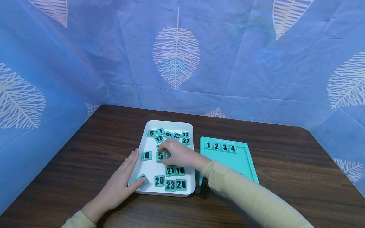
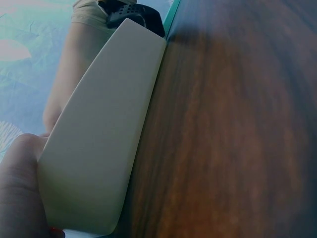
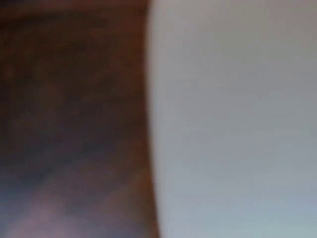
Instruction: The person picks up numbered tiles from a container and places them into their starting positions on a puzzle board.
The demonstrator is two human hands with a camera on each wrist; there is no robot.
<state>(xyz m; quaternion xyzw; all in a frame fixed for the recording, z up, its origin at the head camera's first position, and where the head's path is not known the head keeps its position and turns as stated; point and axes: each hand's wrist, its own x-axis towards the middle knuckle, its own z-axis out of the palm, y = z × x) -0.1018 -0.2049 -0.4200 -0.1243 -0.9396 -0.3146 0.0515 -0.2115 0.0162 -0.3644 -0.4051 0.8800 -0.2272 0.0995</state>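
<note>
In the head view a white tray (image 1: 149, 169) holds several teal square number tiles. My right hand (image 1: 179, 153) reaches in over the middle of it, thumb and index finger curled at the edges of the tile marked 5 (image 1: 160, 156), pinching it. Tiles under that palm are partly hidden. My left hand (image 1: 118, 183) rests along the tray's left side with straight fingers. Its thumb lies across a tile (image 1: 141, 178) in the near left corner, covering most of the number. The left wrist view shows the tray's outer wall (image 2: 99, 134) beside that thumb.
Right of the tray lies a teal board (image 1: 228, 160) with tiles 1, 2, 3 and 4 in its top row, partly under my right forearm. Both stand on a dark wood table (image 1: 285, 158). A blue leaf-patterned cloth (image 1: 242, 63) hangs behind.
</note>
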